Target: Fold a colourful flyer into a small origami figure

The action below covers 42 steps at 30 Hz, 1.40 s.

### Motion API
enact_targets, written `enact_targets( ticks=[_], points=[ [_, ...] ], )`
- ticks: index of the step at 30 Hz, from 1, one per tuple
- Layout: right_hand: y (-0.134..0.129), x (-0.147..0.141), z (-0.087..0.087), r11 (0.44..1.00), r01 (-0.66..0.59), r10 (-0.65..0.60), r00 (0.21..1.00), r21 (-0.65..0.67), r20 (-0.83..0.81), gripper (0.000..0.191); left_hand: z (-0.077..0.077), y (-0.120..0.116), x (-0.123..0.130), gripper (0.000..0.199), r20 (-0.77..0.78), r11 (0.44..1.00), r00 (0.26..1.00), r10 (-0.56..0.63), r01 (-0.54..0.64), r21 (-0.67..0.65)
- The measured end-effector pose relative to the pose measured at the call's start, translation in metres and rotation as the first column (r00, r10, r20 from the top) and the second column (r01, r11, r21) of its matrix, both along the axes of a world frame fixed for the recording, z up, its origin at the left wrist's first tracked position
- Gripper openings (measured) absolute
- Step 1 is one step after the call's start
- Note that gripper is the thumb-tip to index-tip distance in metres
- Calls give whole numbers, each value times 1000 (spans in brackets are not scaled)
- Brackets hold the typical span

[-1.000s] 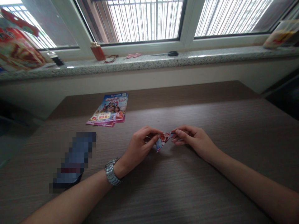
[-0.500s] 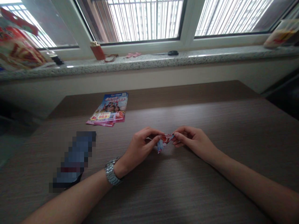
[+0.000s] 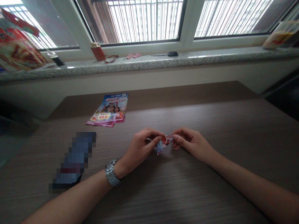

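Note:
A small folded piece of printed paper [image 3: 165, 141], red, white and light blue, is held between my two hands over the wooden table [image 3: 198, 186]. Its left side is pinched between the thumb and fingers of my left hand [image 3: 144, 143], which has a metal watch [image 3: 112, 172] at the wrist. The paper's right tip sits in a pinch of my right hand [image 3: 191, 141]. One pointed corner hangs down near my left thumb. My fingertips cover parts of the paper.
Colourful printed leaflets [image 3: 112, 107] lie stacked toward the table's back left. A pixelated dark, phone-like object [image 3: 74, 161] lies beside my left forearm. On the granite sill [image 3: 149, 63] are scissors [image 3: 172, 54], a red lighter-like case [image 3: 98, 53], pink pieces [image 3: 133, 56] and a food bag [image 3: 18, 48].
My right hand has shifted slightly left, closer to my left hand. The paper's hanging corner has dropped a little and more of its red print shows. Both pinches stay closed.

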State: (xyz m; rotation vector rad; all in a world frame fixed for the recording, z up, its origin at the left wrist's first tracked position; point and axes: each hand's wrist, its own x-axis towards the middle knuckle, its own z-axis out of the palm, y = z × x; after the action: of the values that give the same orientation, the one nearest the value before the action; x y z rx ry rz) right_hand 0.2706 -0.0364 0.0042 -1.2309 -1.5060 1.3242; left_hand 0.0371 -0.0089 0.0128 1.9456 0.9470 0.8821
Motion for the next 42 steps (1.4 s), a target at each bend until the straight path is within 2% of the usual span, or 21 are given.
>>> enact_targets(
  ticks=[9,15,17,42],
  points=[
    [-2,-1,3,999,-28,28,1000,-22,2,32,2,-1,1,15,32,1000,999,-11,12,-29],
    [-1,0,3,1000,-9,9,1000,5,6,28,-3,0,2,22,93,984,996,16,1,-180],
    [0,1,4,1000,-7,6,1000,17,23,28,-4,1,2,23,97,981,995,37,-18,-194],
    [1,2,2,1000,8,-8,1000,7,28,28,-2,2,2,20,102,982,994,33,-13,-187]
  ],
)
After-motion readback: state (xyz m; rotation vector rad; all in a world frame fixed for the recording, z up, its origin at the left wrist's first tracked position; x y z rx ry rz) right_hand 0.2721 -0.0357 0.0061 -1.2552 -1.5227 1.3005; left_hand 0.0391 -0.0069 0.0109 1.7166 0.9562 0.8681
